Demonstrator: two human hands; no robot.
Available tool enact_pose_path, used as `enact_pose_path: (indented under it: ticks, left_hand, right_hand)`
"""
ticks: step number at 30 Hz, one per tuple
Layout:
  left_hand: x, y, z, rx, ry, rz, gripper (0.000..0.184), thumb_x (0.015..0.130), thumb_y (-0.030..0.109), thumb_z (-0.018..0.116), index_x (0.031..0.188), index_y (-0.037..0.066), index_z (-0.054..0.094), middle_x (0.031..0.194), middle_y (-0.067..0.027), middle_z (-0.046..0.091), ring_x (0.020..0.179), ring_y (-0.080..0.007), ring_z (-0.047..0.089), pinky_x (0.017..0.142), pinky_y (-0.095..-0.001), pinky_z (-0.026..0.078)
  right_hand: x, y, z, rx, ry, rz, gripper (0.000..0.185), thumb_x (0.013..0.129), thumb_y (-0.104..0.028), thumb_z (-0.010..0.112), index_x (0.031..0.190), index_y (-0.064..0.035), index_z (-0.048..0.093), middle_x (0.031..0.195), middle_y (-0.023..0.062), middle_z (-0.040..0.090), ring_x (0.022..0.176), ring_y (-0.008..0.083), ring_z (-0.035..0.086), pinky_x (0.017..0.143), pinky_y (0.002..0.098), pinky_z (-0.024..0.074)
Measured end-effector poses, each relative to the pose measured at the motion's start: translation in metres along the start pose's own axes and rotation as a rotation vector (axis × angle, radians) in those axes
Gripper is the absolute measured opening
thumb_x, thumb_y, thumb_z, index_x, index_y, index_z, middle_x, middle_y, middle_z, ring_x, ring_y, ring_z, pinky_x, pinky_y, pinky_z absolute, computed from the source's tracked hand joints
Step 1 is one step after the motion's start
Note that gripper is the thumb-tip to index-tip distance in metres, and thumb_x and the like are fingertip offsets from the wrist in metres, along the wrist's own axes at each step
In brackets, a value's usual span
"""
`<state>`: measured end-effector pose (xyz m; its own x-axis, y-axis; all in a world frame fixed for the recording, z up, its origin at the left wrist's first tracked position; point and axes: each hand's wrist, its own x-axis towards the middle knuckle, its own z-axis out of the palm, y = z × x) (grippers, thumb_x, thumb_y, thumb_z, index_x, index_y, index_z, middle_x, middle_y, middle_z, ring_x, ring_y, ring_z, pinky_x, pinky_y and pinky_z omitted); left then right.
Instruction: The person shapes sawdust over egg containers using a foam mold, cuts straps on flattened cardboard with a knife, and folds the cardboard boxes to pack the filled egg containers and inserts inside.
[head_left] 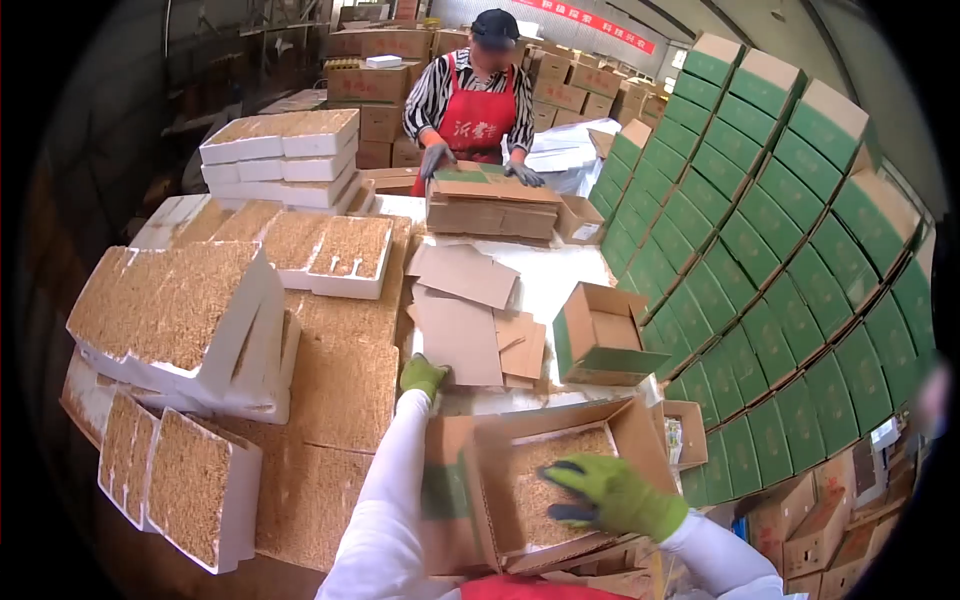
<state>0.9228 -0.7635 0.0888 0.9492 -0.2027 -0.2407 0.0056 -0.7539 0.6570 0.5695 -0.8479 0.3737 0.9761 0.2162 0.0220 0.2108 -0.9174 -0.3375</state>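
My left hand [424, 376], in a green glove, is closed at the near left corner of a flat cardboard sheet [458, 335]. More cardboard pieces [465, 275] lie loose behind and beside that sheet. Directly before me stands an open cardboard box [640, 435] with a white foam tray inside, its top covered in tan, crumbly material [540, 485]. My right hand [615, 495], gloved in green with dark fingertips, is over the right part of this tray, fingers apart and holding nothing. Whether the fingertips touch the material I cannot tell.
Foam trays of the same material [170, 305] are piled at left. A small open green box [605, 330] stands behind mine. Stacked green boxes [770, 250] wall the right side. Across the table, a person in a red apron [475, 110] handles flattened cartons [490, 205].
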Motion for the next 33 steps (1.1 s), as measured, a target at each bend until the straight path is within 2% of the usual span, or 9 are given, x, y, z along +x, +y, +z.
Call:
enact_pose_path:
  ticks: [2,4,5,7,9,14,23,30,33]
  left_hand:
    - [-0.004,-0.009,-0.006,-0.004,0.17,0.147,0.053,0.065,0.038,0.083,0.1,0.001,0.068,0.09,-0.0188,0.071,0.083,-0.0298,0.07,0.077,-0.0384,0.055]
    - [-0.01,-0.01,-0.045,-0.122,-0.067,0.124,0.059,0.071,0.041,0.072,0.11,-0.001,0.061,0.112,-0.0241,0.064,0.104,-0.0359,0.063,0.09,-0.0418,0.05]
    - [0.004,-0.032,-0.042,0.045,0.041,0.173,0.046,0.074,0.036,0.067,0.102,-0.001,0.062,0.096,-0.0244,0.067,0.09,-0.0352,0.066,0.078,-0.044,0.052]
    - [-0.026,-0.023,-0.092,-0.25,-0.06,0.273,0.03,0.078,0.035,0.066,0.082,0.006,0.06,0.059,-0.0105,0.057,0.056,-0.0205,0.055,0.05,-0.0375,0.044]
    - [-0.061,-0.003,-0.132,-0.271,-0.002,0.442,0.024,0.083,0.026,0.065,0.093,0.003,0.064,0.071,-0.0057,0.062,0.064,-0.0135,0.057,0.058,-0.0308,0.048]
    - [-0.136,0.005,-0.179,-0.39,-0.033,0.52,0.039,0.091,0.006,0.059,0.126,-0.011,0.053,0.115,-0.0139,0.064,0.101,-0.0162,0.06,0.091,-0.0276,0.047]
    - [-0.205,-0.019,-0.188,-0.426,0.24,0.464,0.044,0.093,-0.003,0.051,0.135,-0.01,0.042,0.132,-0.0176,0.054,0.117,-0.0219,0.055,0.102,-0.0317,0.043]
    - [-0.232,-0.018,-0.189,-0.372,0.237,0.494,0.043,0.094,0.001,0.056,0.133,-0.01,0.045,0.131,-0.018,0.055,0.115,-0.0224,0.056,0.101,-0.0329,0.044]
    - [-0.236,-0.016,-0.188,-0.38,0.237,0.562,0.041,0.094,0.002,0.057,0.132,-0.01,0.046,0.128,-0.0173,0.056,0.113,-0.0217,0.057,0.1,-0.0321,0.044]
  right_hand:
    - [-0.023,0.004,-0.022,0.062,0.174,0.174,0.046,0.081,-0.031,0.074,0.119,-0.0095,0.061,0.11,0.0131,0.064,0.092,0.0283,0.064,0.078,0.0374,0.0534]
    - [-0.068,0.031,-0.032,0.141,0.361,0.355,0.044,0.076,-0.018,0.079,0.116,-0.0055,0.062,0.107,0.0146,0.065,0.086,0.025,0.066,0.074,0.0347,0.0541]
    - [-0.088,0.041,-0.04,0.218,0.491,0.397,0.045,0.074,-0.009,0.079,0.116,-0.0023,0.061,0.107,0.014,0.065,0.087,0.0194,0.066,0.073,0.0319,0.0539]
    - [-0.14,0.073,-0.04,0.058,0.667,0.573,0.041,0.077,-0.014,0.076,0.114,-0.0016,0.062,0.104,0.0139,0.067,0.09,0.0229,0.066,0.08,0.034,0.0522]
    - [-0.185,0.106,-0.036,0.029,0.876,0.792,0.037,0.077,-0.011,0.073,0.111,-0.0013,0.063,0.1,0.0131,0.069,0.091,0.0212,0.066,0.085,0.0345,0.0512]
    - [-0.26,0.26,0.035,-0.03,0.421,1.082,0.031,0.081,-0.023,0.072,0.109,-0.0116,0.066,0.105,0.0121,0.068,0.096,0.0314,0.064,0.087,0.0365,0.0502]
    - [-0.219,0.403,0.152,-0.391,-0.236,1.043,0.034,0.08,-0.032,0.069,0.101,-0.0064,0.07,0.107,0.0154,0.068,0.099,0.0304,0.066,0.084,0.0427,0.0515]
    - [-0.222,0.385,0.099,-0.216,-0.026,1.137,0.032,0.076,-0.03,0.072,0.099,-0.0081,0.071,0.097,0.0133,0.07,0.093,0.0308,0.067,0.082,0.0423,0.0524]
    - [-0.213,0.386,0.103,-0.207,0.068,1.042,0.036,0.076,-0.026,0.072,0.109,-0.0121,0.066,0.111,0.0112,0.066,0.103,0.0276,0.064,0.086,0.0409,0.0511]
